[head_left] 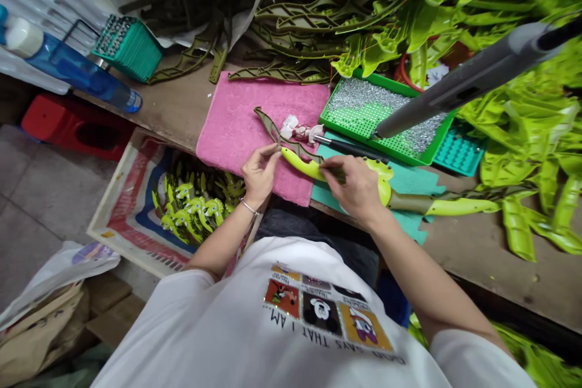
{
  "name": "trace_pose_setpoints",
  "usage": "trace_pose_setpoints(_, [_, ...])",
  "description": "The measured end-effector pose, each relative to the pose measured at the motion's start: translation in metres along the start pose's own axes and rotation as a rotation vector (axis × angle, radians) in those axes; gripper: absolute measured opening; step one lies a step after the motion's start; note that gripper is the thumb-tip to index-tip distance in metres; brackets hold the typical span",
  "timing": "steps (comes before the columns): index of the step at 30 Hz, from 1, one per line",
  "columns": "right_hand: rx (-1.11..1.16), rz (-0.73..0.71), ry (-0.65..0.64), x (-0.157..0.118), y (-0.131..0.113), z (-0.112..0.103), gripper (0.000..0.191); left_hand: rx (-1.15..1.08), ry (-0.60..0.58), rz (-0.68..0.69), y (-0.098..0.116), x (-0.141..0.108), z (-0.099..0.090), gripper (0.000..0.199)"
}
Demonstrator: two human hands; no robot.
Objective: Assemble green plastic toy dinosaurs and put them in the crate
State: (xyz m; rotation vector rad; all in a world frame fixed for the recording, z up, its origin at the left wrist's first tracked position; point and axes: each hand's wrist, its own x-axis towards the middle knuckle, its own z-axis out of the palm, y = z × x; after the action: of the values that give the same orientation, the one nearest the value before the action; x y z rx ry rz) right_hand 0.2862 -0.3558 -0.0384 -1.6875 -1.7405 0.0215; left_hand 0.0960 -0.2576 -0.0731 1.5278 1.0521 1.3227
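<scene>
Head view: your lime-green curved plastic piece [297, 162] is mid-frame, over the edge of the pink towel [222, 127] on the desk [182, 94]. Your left hand [260, 174] has thumb and fingertips pinched on its left end; your right hand [353, 185] pinches it further right, fingers nearly closed, and covers part of it. An olive-brown plastic frame [269, 126] sits right behind it. Looks like thin moulded stuff, so I'd guess featherlight, pretty stiff with a bit of flex, and kinda slick. Probably not fragile, but I'd grab the long edges near both ends and not squeeze the middle.
</scene>
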Motion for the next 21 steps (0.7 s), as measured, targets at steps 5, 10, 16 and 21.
trace_pose_setpoints(5, [-0.038,-0.043,-0.014,0.002,0.004,0.004,0.005,0.214,-0.044,0.149,0.004,0.006,0.0,0.022])
trace_pose_setpoints(10, [-0.007,-0.011,-0.053,0.001,0.003,0.005,0.006,0.477,-0.159,0.443,0.003,0.012,-0.003,0.016])
trace_pose_setpoints(16, [-0.029,0.0,-0.094,0.003,0.003,0.006,0.007,0.512,-0.225,0.54,-0.003,0.014,-0.006,0.022])
trace_pose_setpoints(21, [-0.043,-0.041,-0.132,0.006,0.002,0.004,0.01,0.5,-0.269,0.424,-0.004,0.014,-0.007,0.031])
